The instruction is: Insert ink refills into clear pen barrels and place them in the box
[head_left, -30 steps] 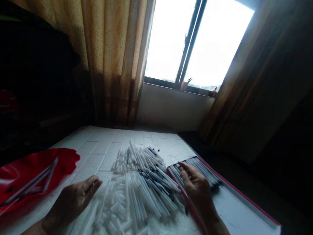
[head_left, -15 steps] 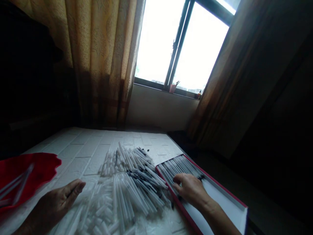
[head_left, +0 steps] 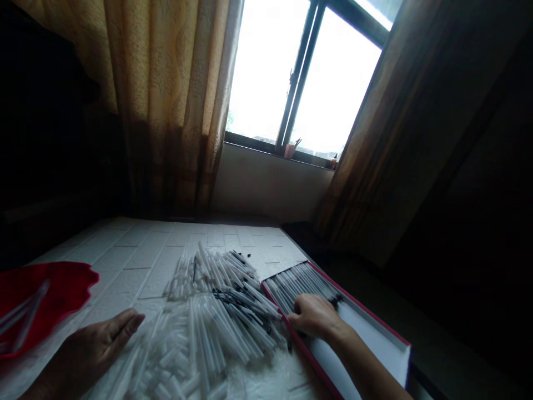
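Note:
My right hand (head_left: 314, 316) reaches into a shallow red-rimmed box (head_left: 362, 333), its fingers curled down near the inner left wall. What its fingertips hold, if anything, is hidden. Just beyond it, a row of slim translucent sticks with dark ends, like pens (head_left: 300, 283), lies side by side in the box. My left hand (head_left: 91, 344) is low at the left, fingers stretched out and close together, with nothing visible in it. Between the hands spreads a heap of loose translucent tubes (head_left: 216, 333), some with black parts (head_left: 239, 300) among them.
A red scalloped tray (head_left: 79, 278) holding a few clear tubes stands at the left. The table (head_left: 133, 255) has a white brick pattern. Behind it are patterned curtains (head_left: 166, 100) and a bright window, with a pink cup (head_left: 290, 150) on the sill.
My right hand has lowered slightly into the box, and its thumb and forefinger have drawn closer together. The whole view has shifted a little; my left hand stays in about the same place.

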Action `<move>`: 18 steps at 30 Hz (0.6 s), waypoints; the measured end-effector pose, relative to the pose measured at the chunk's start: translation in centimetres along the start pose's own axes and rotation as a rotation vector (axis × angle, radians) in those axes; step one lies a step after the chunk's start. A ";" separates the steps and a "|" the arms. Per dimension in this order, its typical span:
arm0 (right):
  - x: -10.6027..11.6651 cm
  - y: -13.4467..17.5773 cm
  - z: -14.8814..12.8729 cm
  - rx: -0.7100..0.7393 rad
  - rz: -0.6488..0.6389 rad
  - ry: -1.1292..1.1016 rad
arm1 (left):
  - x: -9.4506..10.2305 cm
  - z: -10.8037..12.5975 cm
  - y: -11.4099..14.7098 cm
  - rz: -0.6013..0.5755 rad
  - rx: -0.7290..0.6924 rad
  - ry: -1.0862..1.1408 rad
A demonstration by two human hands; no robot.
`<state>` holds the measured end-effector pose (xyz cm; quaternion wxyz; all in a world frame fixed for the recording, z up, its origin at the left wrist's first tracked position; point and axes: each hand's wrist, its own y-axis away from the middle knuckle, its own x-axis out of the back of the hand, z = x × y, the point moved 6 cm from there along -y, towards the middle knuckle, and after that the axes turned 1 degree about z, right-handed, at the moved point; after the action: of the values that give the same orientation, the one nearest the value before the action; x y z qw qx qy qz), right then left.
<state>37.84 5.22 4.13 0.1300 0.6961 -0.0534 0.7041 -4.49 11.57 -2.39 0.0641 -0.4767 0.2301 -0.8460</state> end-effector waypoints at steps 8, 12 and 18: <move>0.3 0.5 -0.4 0.005 0.029 0.001 | 0.7 0.6 -0.2 -0.069 0.040 0.111; 1.1 1.2 -0.4 0.018 0.060 -0.017 | 0.8 1.2 -0.1 -0.078 -0.011 0.098; 3.2 1.9 -2.0 0.096 0.117 -0.114 | 1.5 1.6 -0.1 0.082 -0.175 0.096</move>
<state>35.44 4.24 7.51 0.0520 0.7362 -0.0673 0.6714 -3.93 10.64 -0.43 0.0458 -0.4297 0.3253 -0.8411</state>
